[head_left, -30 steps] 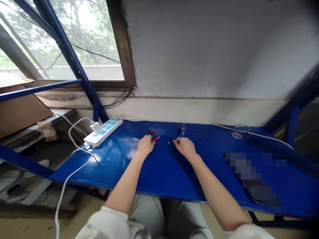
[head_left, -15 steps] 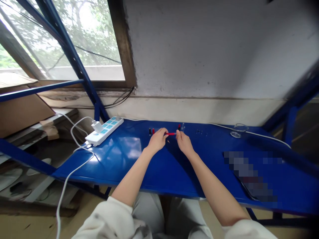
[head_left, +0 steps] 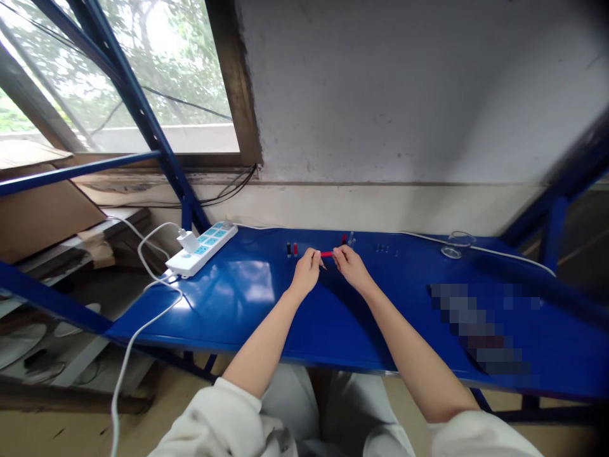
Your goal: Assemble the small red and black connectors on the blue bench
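Observation:
A slim red pen-like rod (head_left: 326,254) lies level between my two hands above the blue table. My left hand (head_left: 307,271) is closed on its left end, fingers pinched. At the other end, my right hand (head_left: 351,265) grips it between thumb and fingers. A small pointed tip (head_left: 324,264) shows just under my left fingers; whether it belongs to the rod I cannot tell. Beyond my left hand stand a small black piece (head_left: 288,249) and a small red piece (head_left: 295,249). Behind my right hand are another red and black piece (head_left: 344,239) and clear pieces (head_left: 351,239).
On the blue table (head_left: 266,317), a white power strip (head_left: 202,249) with a plugged-in charger lies at left. Several tiny clear parts (head_left: 382,248) sit right of centre. A clear round item (head_left: 451,252) and a blurred-out dark object (head_left: 476,330) are farther right. A white cable runs along the wall.
My hands have come slightly closer together on the red rod, with my left hand shifting right and turning. Less of the rod shows between them. The view has moved slightly.

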Demonstrator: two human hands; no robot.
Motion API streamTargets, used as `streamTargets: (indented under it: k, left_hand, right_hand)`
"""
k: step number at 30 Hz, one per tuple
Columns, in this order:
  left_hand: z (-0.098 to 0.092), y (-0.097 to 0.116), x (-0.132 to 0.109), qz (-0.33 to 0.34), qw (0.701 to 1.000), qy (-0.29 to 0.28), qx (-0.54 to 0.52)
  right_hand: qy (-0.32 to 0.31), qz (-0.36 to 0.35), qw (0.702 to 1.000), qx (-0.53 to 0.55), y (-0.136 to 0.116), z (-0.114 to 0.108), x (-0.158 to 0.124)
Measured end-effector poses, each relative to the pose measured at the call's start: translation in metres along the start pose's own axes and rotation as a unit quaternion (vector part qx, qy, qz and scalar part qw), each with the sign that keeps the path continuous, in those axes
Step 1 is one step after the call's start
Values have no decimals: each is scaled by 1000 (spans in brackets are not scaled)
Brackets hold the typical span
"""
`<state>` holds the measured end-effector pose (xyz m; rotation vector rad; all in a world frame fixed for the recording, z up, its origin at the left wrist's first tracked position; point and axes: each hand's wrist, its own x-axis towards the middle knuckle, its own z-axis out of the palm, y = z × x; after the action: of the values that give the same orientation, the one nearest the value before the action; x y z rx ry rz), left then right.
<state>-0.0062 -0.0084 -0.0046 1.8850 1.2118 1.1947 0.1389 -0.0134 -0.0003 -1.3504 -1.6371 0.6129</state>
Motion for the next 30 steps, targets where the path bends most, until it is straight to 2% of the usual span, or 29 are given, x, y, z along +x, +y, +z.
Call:
streamTargets:
  k: [6, 10, 16, 23, 30]
  left_hand:
    - [5, -7, 7, -95, 979, -10, -180]
    - [3, -6, 7, -137, 965, 1, -224]
    - [3, -6, 6, -120, 969, 9, -214]
    - [4, -11, 5, -72, 986, 41, -145]
    - [3, -15, 5, -88, 988, 60, -110]
  right_hand:
    - [-29, -27, 999, 25, 9, -3, 4]
    - [-62, -25, 996, 58, 8, -2, 4]
    - [-61, -57, 996, -20, -2, -4, -1]
    - [-55, -112, 982, -145, 4, -5, 1]
    - [-42, -124, 965, -225, 7, -14, 1]
